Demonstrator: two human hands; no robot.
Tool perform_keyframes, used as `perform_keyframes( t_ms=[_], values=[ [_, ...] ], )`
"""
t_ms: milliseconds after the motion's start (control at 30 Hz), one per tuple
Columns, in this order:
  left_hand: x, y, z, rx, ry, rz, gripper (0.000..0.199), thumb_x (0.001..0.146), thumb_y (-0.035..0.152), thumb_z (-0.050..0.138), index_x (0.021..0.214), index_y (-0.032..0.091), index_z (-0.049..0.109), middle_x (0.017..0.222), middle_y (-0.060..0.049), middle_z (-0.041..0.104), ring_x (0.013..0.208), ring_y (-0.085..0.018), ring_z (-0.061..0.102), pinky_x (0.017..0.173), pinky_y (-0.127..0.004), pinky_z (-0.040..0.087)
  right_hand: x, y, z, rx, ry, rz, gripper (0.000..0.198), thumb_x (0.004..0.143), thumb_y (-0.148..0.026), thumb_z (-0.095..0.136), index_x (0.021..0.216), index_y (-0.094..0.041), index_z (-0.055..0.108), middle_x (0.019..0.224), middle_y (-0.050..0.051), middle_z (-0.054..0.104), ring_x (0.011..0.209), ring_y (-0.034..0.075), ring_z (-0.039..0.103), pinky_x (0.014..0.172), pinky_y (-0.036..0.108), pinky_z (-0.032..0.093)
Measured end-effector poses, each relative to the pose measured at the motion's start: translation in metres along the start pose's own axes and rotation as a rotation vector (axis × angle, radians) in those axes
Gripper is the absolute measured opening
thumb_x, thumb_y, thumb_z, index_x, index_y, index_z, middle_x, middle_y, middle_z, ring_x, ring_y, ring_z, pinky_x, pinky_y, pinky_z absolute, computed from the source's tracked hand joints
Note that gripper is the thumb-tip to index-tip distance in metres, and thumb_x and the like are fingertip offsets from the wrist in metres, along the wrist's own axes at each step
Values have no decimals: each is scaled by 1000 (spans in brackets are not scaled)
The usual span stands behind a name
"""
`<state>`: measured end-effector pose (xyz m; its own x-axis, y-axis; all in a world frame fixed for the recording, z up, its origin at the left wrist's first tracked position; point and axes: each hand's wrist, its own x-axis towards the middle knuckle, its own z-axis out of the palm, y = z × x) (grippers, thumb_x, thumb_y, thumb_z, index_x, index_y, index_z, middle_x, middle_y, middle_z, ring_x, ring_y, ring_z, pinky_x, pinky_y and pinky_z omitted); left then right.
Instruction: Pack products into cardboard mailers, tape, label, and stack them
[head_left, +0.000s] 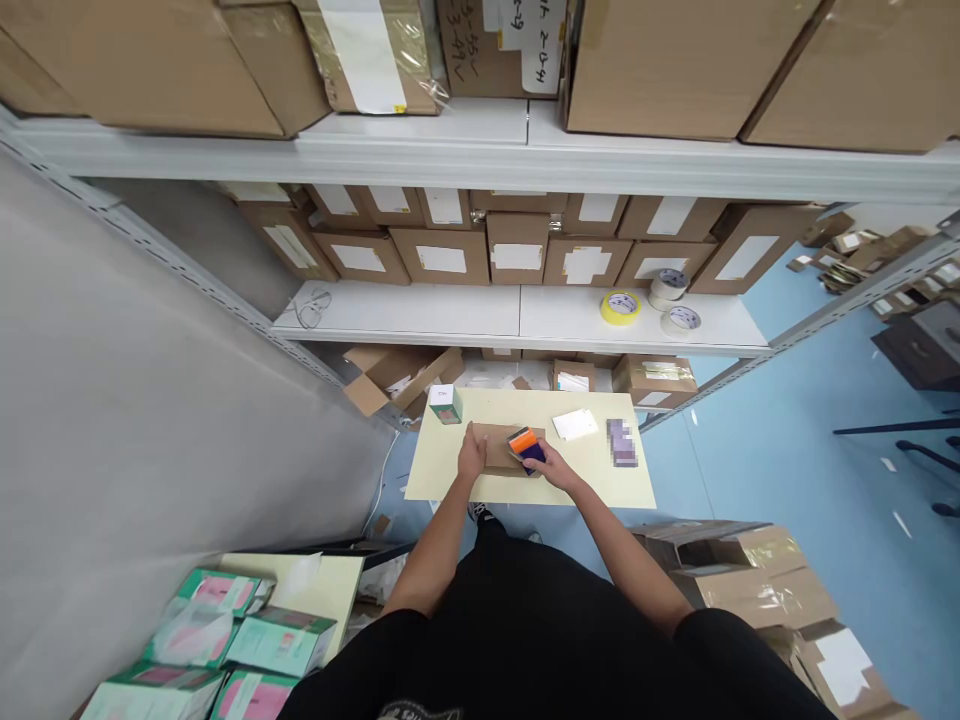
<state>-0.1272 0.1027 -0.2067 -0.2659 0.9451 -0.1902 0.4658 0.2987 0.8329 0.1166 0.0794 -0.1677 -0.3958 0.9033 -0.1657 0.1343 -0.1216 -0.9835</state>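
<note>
Gripped an orange and dark blue item (528, 447) in the right hand (553, 467), with fingers and thumb closed on its near right side, over the right part of a piece of brown cardboard (498, 452) on a pale yellow table (592, 485). Placed the left hand (471, 455) at the cardboard's left end, partly curled; could not tell whether pinching the edge or only touching it. Had a green and white box (445, 404) at far left, a white paper (575, 424) right of the cardboard and, farther right, a blurred purple pack (622, 443). Showed a yellow tape roll (620, 318) on the shelf (420, 312) beyond, at right.
</note>
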Motion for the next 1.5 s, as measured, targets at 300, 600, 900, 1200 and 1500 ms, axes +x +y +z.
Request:
perform_keyframes(
  t_ms=[300, 600, 900, 1200, 1500],
  values=[
    [-50, 38, -14, 126, 113, 383, 68, 92, 42, 65, 151, 17, 42, 159, -19, 44, 153, -33, 34, 125, -53, 32, 0, -1, -2, -37, -12, 21, 50, 85, -55, 71, 120, -21, 60, 104, 3, 68, 97, 24, 63, 89, 37, 52],
    [-75, 61, -30, 99, 139, 504, 44, 95, 47, 62, 128, 19, 62, 137, -19, 63, 138, -34, 54, 116, -55, 45, 2, -3, 1, -52, -18, -12, 49, 86, -52, 72, 123, -22, 61, 108, 4, 69, 100, 25, 64, 91, 39, 53],
    [-69, 74, -49, -19, 156, 420, 34, 99, 44, 51, 115, 21, 72, 122, -14, 71, 120, -28, 66, 107, -47, 54, 3, -4, 3, -67, -45, -31, 51, 84, -52, 75, 122, -21, 62, 110, 5, 69, 100, 26, 65, 90, 38, 52],
    [-33, 46, -27, -252, -365, -301, 63, 93, 69, 47, 91, 14, 76, 86, -13, 79, 73, -23, 71, 60, -32, 53, -2, -3, 3, -84, -65, -74, 55, 85, -53, 75, 127, -21, 61, 118, 7, 68, 107, 27, 64, 95, 40, 50],
    [2, 60, 3, -300, -293, -467, 57, 75, 73, 73, 64, 19, 58, 50, 1, 54, 44, -11, 49, 44, -23, 33, -8, 10, 9, -89, -50, -91, 63, 81, -55, 79, 133, -24, 60, 121, 7, 66, 112, 29, 61, 100, 44, 48]
  ],
)
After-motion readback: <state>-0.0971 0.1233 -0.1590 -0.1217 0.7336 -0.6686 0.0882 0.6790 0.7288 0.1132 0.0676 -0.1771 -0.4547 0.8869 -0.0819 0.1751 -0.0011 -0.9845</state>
